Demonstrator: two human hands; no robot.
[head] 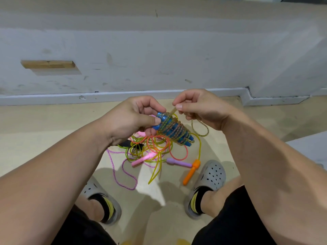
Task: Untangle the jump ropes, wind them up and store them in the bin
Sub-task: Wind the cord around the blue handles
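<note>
My left hand (134, 117) grips the top of a pair of blue handles (174, 131) wound round with a speckled yellow-green rope. My right hand (200, 108) pinches the free end of that rope at the top of the bundle; a short loop (200, 129) hangs below the hand. On the floor beneath lies a tangle of ropes (155, 149): orange, yellow, green and a purple braided one (123, 172). Among them lie a pink handle (143, 159), a lilac handle (177, 162) and an orange handle (192, 171). No bin is in view.
I crouch over a beige floor (44, 121) facing a scuffed white wall with a skirting board (53, 99). My feet in grey clogs (210, 177) flank the tangle. A wooden block (47, 64) sticks out of the wall at left.
</note>
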